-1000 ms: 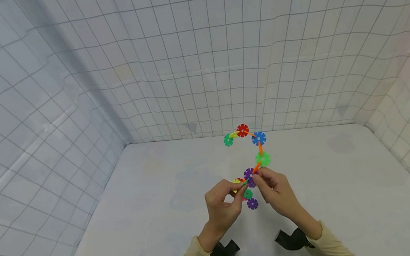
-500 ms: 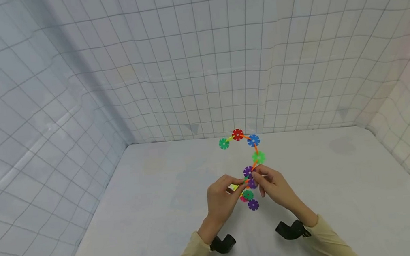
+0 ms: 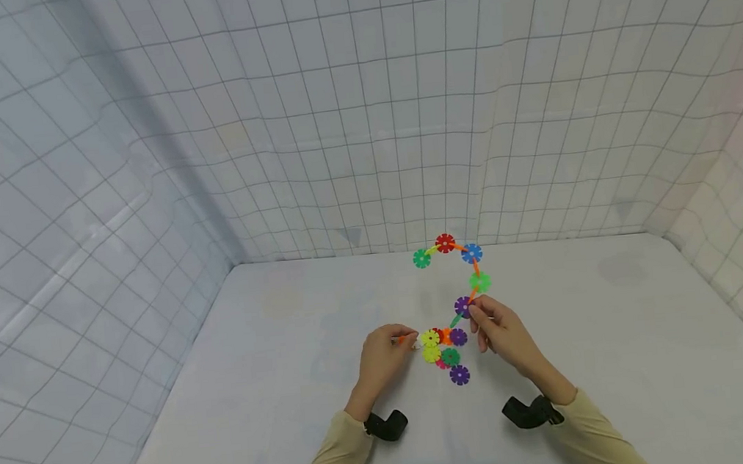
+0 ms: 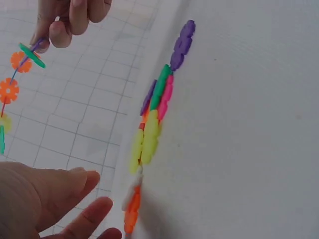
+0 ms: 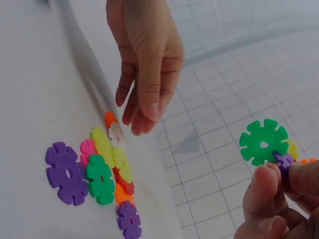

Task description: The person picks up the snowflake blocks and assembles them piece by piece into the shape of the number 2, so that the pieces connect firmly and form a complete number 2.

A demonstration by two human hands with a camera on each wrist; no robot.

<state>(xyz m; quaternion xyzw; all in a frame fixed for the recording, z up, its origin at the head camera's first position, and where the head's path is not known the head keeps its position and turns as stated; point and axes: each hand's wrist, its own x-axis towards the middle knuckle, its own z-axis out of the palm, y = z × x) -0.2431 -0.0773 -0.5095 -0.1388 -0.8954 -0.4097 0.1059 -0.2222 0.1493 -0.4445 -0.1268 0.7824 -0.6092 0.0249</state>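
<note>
My right hand [image 3: 503, 335] pinches a purple notched disc [image 3: 463, 306] at the near end of a curved chain of interlocking plastic snowflake discs held above the table. From that purple disc sticks a green disc [image 5: 252, 142], the chain's lower end. The chain curls up through light green, blue [image 3: 471, 253] and red discs to another green disc [image 3: 422, 258], with orange and yellow ones edge-on between. My left hand [image 3: 382, 356] holds nothing; its fingers hang relaxed and slightly apart over the left end of the loose discs, near a white disc [image 5: 117, 134] and an orange one [image 5: 110, 117].
Loose discs lie bunched on the white table [image 3: 295, 415]: yellow [image 3: 430, 338], green [image 3: 450, 357], purple [image 3: 460, 375], pink, red and orange. White sheeting with a grid of lines [image 3: 364, 151] rises behind and at both sides. A black wrist camera [image 3: 387, 426] is on each forearm.
My left hand has let go of the green disc at the chain's lower end and moved left to the loose discs. The right hand keeps its pinch on the chain, which shifted slightly right.
</note>
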